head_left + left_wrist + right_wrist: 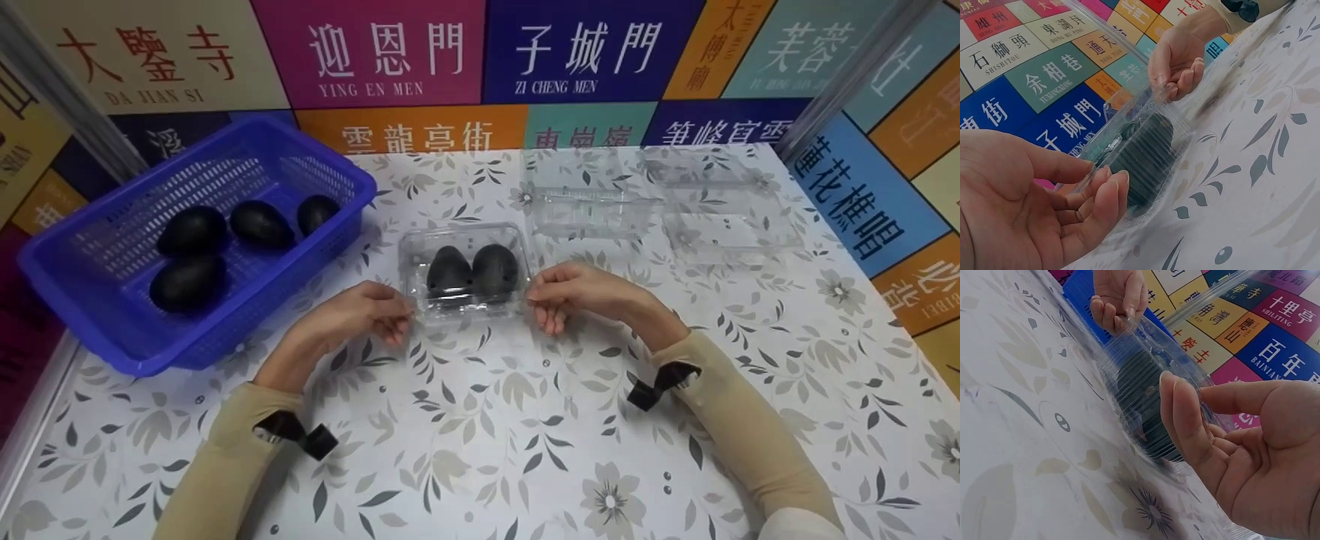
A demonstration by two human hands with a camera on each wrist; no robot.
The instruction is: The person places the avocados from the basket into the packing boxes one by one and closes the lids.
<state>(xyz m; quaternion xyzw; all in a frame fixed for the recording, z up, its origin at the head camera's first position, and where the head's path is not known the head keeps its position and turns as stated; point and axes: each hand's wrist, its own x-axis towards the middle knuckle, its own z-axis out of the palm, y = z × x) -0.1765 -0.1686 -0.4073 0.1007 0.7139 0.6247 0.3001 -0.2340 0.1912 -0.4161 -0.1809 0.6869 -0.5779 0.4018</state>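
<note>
A clear plastic clamshell box (471, 306) sits on the table with its lid down. Inside it, two black egg-shaped objects (495, 270) stand side by side. My left hand (367, 307) pinches the box's left front corner between thumb and fingers. At the opposite front corner, my right hand (585, 291) pinches the rim the same way. Ribbed clear walls of the box show between both hands in the left wrist view, with the dark contents (1148, 152) behind them. The right wrist view shows the thumb and fingertips (1182, 402) at the box's edge.
On the left stands a blue plastic basket (82, 330) with several more black egg-shaped objects (191, 231). Two clear containers, one behind the box (596, 214) and another farther right (731, 232), lie at the back. A printed panel wall (390, 52) borders the table (480, 450).
</note>
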